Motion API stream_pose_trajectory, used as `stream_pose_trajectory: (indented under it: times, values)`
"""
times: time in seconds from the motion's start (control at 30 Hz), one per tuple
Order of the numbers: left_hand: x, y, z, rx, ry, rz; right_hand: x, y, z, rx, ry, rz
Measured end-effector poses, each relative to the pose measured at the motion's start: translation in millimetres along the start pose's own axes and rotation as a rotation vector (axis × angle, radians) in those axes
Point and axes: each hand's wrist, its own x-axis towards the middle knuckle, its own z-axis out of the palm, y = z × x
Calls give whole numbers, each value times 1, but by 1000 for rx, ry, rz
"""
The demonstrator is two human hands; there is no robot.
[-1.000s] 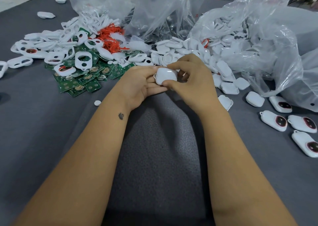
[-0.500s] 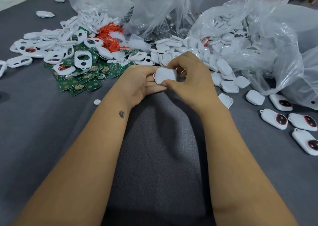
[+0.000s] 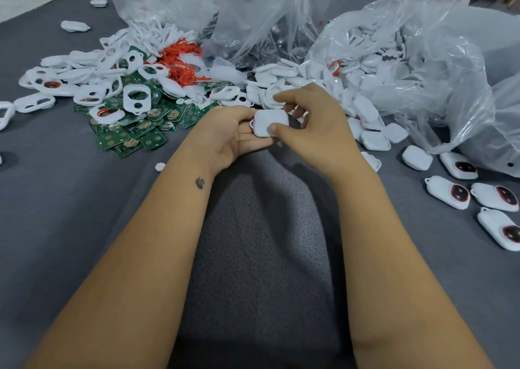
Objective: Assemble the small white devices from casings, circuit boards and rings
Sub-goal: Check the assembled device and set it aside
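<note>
Grey cloth covers the table (image 3: 70, 214). Cupping a white casing (image 3: 270, 123), the left hand (image 3: 233, 135) steadies it so the right hand (image 3: 318, 126) can pinch it shut, seemingly. Circuit boards (image 3: 135, 135) lie left of it, finished devices (image 3: 447, 192) right; its inside is hidden.

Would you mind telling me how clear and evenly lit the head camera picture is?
Head view: soft, even light; faint shadow under the hands; the white casing held in both is sharp; glare on the plastic bags; wide-angle stretch at the forearms.
</note>
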Motion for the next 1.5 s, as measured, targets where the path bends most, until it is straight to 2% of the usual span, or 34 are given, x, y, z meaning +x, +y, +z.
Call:
stream_pose_trajectory:
  times: [0.1,0.33,0.8,1.23,1.5]
  values:
    - [1,0,-1,17,-5,12,1,2,-2,-49,-41,-8]
    - [3,-1,-3,71,-43,41,3,-4,-7,27,-17,21]
    - [3,-2,-1,63,-36,26,14,-2,-13,230,-104,274]
    - [0,-1,1,19,-32,13,10,-1,-12,684,-13,448]
    - [0,-1,1,6,-55,12,9,1,-7,471,-5,370]
